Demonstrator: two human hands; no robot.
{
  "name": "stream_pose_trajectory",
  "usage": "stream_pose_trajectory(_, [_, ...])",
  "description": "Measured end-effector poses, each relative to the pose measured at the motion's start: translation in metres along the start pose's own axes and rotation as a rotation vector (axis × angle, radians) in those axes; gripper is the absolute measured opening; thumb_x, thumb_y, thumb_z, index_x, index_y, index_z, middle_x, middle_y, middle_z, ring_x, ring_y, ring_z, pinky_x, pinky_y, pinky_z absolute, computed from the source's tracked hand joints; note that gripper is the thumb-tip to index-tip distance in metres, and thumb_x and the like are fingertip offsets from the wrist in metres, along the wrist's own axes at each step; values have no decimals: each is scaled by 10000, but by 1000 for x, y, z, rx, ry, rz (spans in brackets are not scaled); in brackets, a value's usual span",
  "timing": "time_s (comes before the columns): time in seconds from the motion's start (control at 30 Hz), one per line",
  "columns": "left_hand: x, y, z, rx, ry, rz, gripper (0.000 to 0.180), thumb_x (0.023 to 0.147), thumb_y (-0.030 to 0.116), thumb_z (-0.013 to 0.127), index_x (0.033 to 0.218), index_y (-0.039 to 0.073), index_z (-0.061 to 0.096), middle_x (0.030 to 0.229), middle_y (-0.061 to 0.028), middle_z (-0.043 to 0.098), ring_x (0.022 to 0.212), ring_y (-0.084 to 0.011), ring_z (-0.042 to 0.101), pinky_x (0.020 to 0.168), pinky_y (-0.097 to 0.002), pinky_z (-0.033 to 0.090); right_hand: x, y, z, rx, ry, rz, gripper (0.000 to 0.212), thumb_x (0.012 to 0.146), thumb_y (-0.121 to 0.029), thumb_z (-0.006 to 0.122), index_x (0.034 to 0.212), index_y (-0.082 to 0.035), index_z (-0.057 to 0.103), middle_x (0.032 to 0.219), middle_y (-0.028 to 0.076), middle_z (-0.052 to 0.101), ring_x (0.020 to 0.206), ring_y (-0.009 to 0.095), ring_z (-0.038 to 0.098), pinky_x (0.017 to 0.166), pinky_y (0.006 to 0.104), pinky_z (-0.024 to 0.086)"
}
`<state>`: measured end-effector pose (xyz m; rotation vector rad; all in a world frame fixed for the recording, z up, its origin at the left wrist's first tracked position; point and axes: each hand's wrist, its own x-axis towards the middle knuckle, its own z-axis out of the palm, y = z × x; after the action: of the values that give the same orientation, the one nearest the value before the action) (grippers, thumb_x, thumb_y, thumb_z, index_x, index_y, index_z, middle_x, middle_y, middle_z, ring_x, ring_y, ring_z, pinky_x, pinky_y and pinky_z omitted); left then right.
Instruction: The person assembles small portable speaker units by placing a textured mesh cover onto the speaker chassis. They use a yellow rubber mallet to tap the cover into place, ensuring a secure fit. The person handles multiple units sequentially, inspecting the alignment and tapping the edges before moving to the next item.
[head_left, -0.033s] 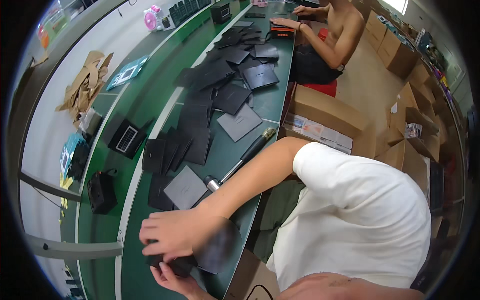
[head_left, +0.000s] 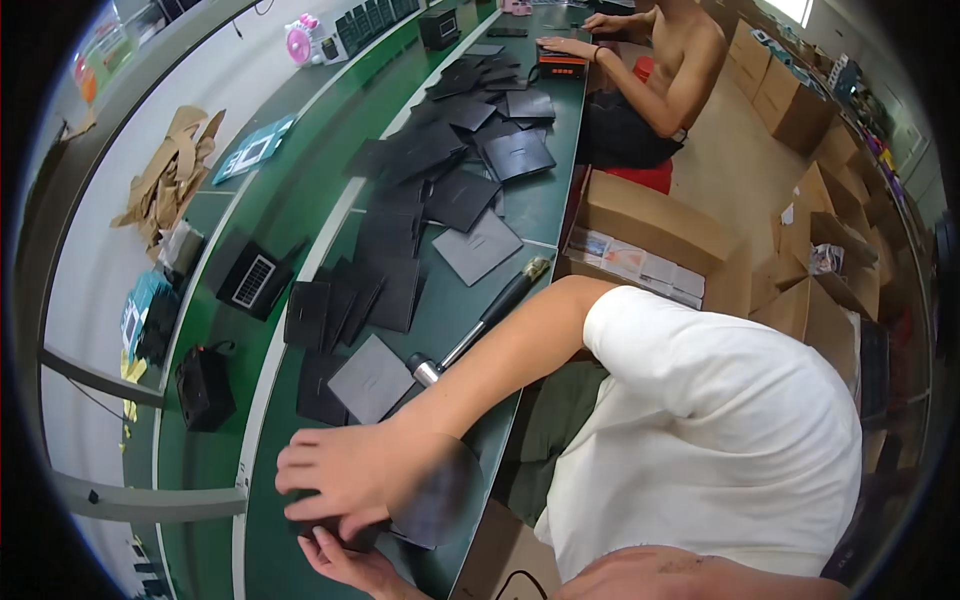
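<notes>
My right hand (head_left: 338,474), at the end of the arm crossing from the white sleeve, lies over a small black piece (head_left: 352,538) near the table's front edge. Its index finger and thumb bend down around the upper side of the piece. From below, the fingers of my left hand (head_left: 345,568) grip the same piece. Most of it is hidden by both hands, so its exact kind cannot be told. A blurred round patch hides the area by my right wrist. Just beyond that wrist lie a grey square panel (head_left: 371,379) and a hammer (head_left: 425,370) with a black grip.
Many flat black panels (head_left: 420,155) lie piled along the green table. Black box-shaped devices (head_left: 205,388) stand on the green strip to the left. A co-worker (head_left: 680,80) sits at the far end, hands on a black and orange device (head_left: 562,65). An open carton (head_left: 650,225) stands right.
My right hand has shifted very slightly left, and the black piece has tilted a little between my hands. Everything else looks the same.
</notes>
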<state>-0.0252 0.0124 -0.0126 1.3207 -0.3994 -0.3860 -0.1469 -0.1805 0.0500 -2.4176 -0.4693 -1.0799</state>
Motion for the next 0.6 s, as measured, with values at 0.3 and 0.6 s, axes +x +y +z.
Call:
stream_pose_trajectory(0.3, [6, 8, -4, -110, -215, -46, 427, 1021, 154, 635, 1403, -3, 525, 1298, -162, 626, 1091, -291, 654, 895, -399, 565, 2, -10, -7, -121, -284, -74, 934, 740, -536, 818, 1432, 9, 507, 1439, 292, 470, 1396, 452, 402, 1204, 711, 136])
stream_pose_trajectory(0.6, [4, 14, -20, -181, -477, -194, 490, 1023, 226, 647, 1440, 7, 512, 1398, -156, 580, 1194, -311, 616, 964, -449, 542, -3, -3, -4, -142, -138, -282, 806, 667, -515, 870, 1266, -42, 613, 1276, 267, 537, 1215, 453, 508, 1096, 754, 253])
